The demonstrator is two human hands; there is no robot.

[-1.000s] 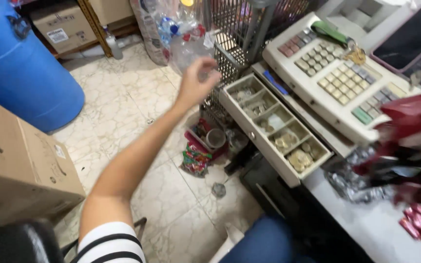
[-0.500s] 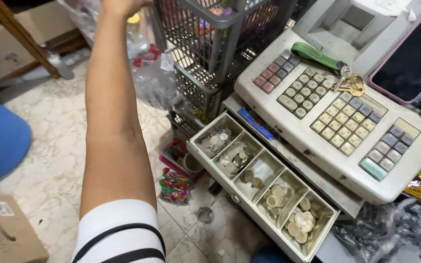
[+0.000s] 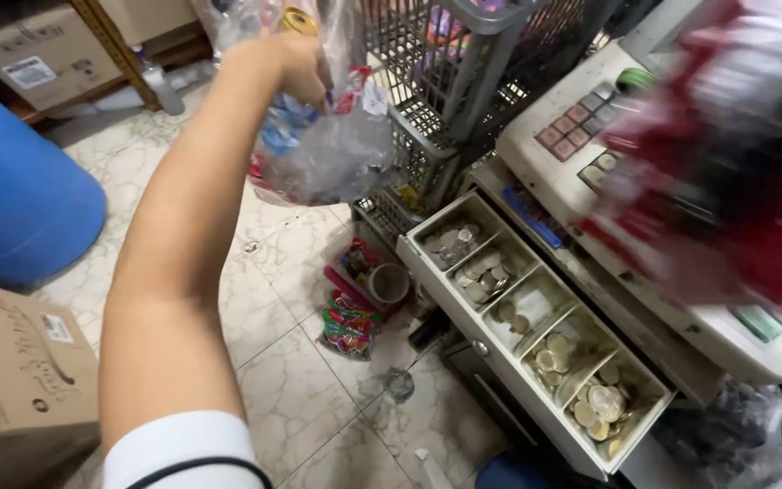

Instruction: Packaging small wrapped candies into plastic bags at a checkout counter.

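L hand [image 3: 296, 65] is raised w/ fingers closed round the neck of a clear plastic bag [image 3: 332, 154] of small packets, hanging above the tiled floor [image 3: 300, 380], just beside the grey wire basket [image 3: 463, 81]. R hand not in view; a red blur [image 3: 726, 181] covers part of the cash register [image 3: 572, 136]. Open coin drawer [image 3: 536, 317] sits below.
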